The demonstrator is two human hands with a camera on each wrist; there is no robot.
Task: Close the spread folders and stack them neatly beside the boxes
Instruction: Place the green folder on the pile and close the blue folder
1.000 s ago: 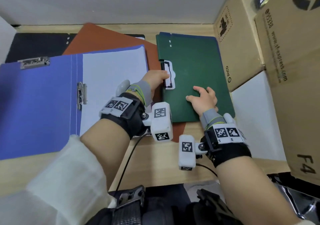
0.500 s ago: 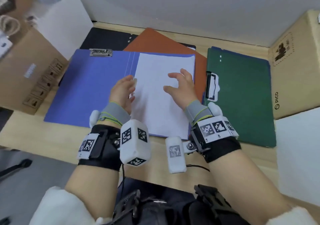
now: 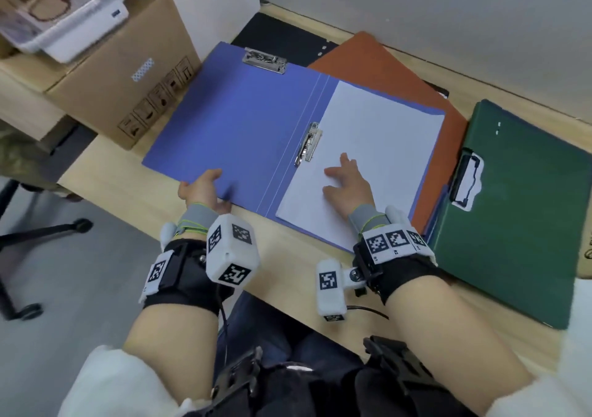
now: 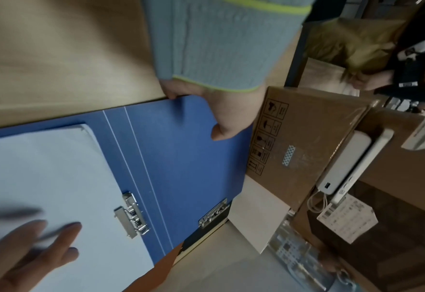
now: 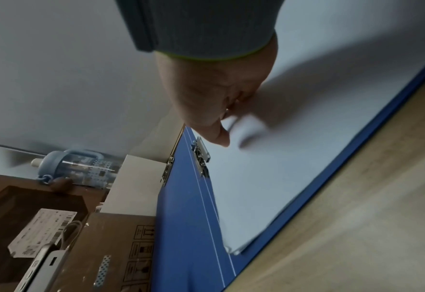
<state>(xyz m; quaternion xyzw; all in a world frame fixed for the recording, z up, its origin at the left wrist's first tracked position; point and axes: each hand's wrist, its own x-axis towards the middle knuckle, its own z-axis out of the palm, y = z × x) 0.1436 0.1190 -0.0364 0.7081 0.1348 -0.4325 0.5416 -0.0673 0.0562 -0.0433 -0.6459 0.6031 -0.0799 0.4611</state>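
The blue folder (image 3: pixel 234 121) lies spread open on the wooden table, with a stack of white paper (image 3: pixel 378 157) under a metal clip (image 3: pixel 308 144) on its right half. My left hand (image 3: pixel 203 190) pinches the near edge of the left cover (image 4: pixel 181 150), thumb on top. My right hand (image 3: pixel 344 181) rests flat on the paper with spread fingers. A closed green folder (image 3: pixel 525 211) lies to the right. An orange folder (image 3: pixel 381 67) and a black folder (image 3: pixel 282 40) lie partly hidden under the blue one.
A brown cardboard box (image 3: pixel 128 80) stands at the table's left end, touching the blue folder's far left corner; a white device (image 3: pixel 77 28) lies on it. Another box corner (image 3: pixel 587 256) shows at the right edge. The wall runs behind. Bare table (image 3: pixel 288 266) lies near me.
Both hands left the green folder and came over to the blue one. The left hand went from the spine clip to the left cover's near edge; the right hand settled on the paper.
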